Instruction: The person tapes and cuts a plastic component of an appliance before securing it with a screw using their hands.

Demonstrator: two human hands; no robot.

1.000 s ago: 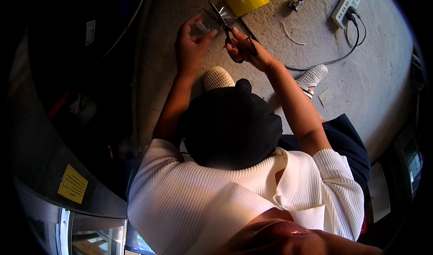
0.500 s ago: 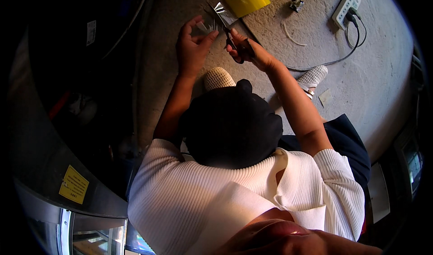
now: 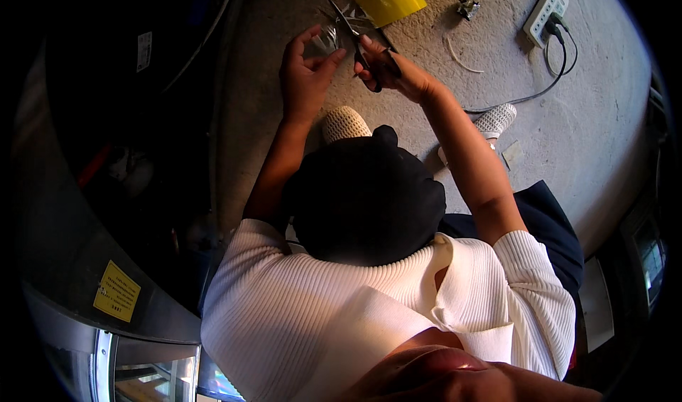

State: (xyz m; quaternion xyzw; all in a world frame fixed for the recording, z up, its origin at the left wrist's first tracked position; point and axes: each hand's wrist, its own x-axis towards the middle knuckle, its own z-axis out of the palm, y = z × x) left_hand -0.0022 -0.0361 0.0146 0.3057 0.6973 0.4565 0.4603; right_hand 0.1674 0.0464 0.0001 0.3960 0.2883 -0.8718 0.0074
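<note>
My left hand (image 3: 307,69) is closed, pinching a small clear plastic strip (image 3: 327,41) between thumb and fingers. Its upper edge looks cut into thin slivers. In my right hand (image 3: 391,72) is a pair of dark-handled scissors (image 3: 344,18), fingers wrapped round the handles and blades pointing up and left. The blades pass just right of the strip; whether they touch it I cannot tell. Shiny clear film (image 3: 361,20) lies behind the blades, beside a bright yellow sheet or roll (image 3: 391,1) on the concrete floor.
A white power strip (image 3: 546,10) with a plugged-in black cable (image 3: 561,68) lies at the far right. Nearby are a small metallic part (image 3: 467,8) and a thin pale strip (image 3: 460,57). My two woven shoes (image 3: 346,123) stand below my hands. Dark equipment (image 3: 142,104) fills the left side.
My right hand has shifted slightly, and the scissors have moved a little up and left. The clear film by the yellow piece looks less bright. My left hand keeps nearly the same place.
</note>
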